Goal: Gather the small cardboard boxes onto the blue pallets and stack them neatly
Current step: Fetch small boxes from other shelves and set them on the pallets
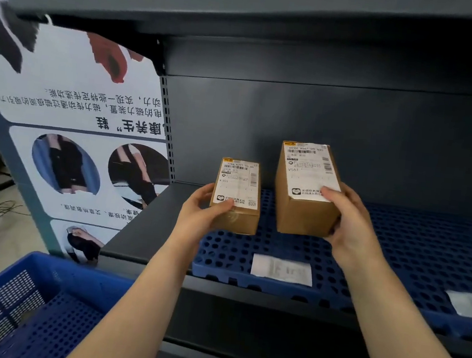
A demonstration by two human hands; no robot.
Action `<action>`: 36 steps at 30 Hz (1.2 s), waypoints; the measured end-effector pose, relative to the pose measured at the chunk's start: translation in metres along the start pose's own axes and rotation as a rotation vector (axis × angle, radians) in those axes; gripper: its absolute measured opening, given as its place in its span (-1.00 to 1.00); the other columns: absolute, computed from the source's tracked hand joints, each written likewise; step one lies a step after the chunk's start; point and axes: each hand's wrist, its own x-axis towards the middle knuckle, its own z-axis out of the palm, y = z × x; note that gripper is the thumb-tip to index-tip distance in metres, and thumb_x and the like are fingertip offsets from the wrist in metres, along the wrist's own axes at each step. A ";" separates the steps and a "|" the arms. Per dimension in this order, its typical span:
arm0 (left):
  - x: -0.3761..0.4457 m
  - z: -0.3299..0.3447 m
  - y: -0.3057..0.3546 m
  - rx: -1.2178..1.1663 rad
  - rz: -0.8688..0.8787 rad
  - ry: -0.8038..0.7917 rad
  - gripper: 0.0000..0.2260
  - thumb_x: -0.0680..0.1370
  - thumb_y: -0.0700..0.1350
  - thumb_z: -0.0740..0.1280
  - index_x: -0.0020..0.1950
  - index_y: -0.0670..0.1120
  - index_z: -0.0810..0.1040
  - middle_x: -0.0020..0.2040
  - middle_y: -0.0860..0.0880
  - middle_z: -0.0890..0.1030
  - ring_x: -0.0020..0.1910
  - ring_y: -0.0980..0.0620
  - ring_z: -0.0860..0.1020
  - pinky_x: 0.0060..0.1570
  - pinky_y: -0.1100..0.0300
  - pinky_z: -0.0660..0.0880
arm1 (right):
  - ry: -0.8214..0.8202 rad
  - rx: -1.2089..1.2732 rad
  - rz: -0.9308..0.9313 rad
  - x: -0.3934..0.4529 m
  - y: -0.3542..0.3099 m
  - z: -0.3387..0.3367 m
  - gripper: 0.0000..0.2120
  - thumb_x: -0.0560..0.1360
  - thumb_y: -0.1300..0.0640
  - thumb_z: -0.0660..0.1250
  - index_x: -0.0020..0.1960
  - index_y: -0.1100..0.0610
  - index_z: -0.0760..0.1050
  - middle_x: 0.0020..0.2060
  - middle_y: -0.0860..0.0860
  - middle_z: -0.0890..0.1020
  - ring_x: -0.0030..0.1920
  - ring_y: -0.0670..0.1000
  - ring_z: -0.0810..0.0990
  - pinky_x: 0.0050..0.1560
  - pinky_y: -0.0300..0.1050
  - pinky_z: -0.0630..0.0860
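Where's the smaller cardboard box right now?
The smaller box sits left of centre, gripped by the left hand over the blue pallet, beside the larger box.

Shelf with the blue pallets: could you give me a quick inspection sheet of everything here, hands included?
Surface: blue pallets, perforated, lying on a dark metal shelf.
Job's things: smaller box and larger box, both labelled, side by side and apart over the pallets.
Clutter: white paper slip on the pallet's front; another white sheet at right.
Hands: left hand grips the smaller box; right hand grips the larger box.
Cables: loose wires on the floor, left.
Surroundings: printed poster at left; blue basket below.
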 end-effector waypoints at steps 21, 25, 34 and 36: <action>0.092 0.030 -0.021 0.403 0.010 0.132 -0.62 0.53 -0.05 0.34 0.29 -0.17 0.42 0.15 -0.07 0.56 -0.05 0.08 0.51 -0.25 0.34 0.40 | 0.053 0.009 0.043 0.056 0.000 0.009 -0.82 0.47 0.14 0.36 0.04 -0.04 0.50 -0.03 -0.04 0.63 0.01 -0.03 0.59 0.02 0.03 0.55; 0.101 0.031 -0.021 0.464 0.004 0.096 -0.59 0.54 -0.02 0.32 0.32 -0.16 0.39 0.21 -0.09 0.53 0.02 0.05 0.49 -0.08 0.23 0.40 | 0.078 0.016 0.044 0.055 0.003 0.010 -0.83 0.47 0.14 0.36 0.04 -0.03 0.50 -0.03 -0.04 0.64 0.02 -0.02 0.59 0.02 0.05 0.56; 0.109 0.028 -0.022 0.450 -0.041 0.048 -0.52 0.55 0.06 0.28 0.39 -0.13 0.33 0.29 -0.07 0.47 0.18 -0.03 0.48 0.07 0.14 0.43 | 0.125 0.011 0.019 0.052 0.004 0.006 -0.81 0.47 0.11 0.36 0.07 -0.02 0.50 -0.01 -0.03 0.65 0.04 -0.03 0.59 -0.05 -0.01 0.56; 0.108 0.027 -0.020 0.486 0.004 0.074 -0.48 0.54 0.08 0.29 0.41 -0.13 0.30 0.34 -0.07 0.44 0.27 -0.06 0.44 0.21 0.06 0.43 | 0.132 0.014 0.007 0.050 0.003 0.002 -0.81 0.47 0.11 0.36 0.08 -0.02 0.50 -0.01 -0.04 0.65 0.05 -0.02 0.60 -0.02 0.00 0.56</action>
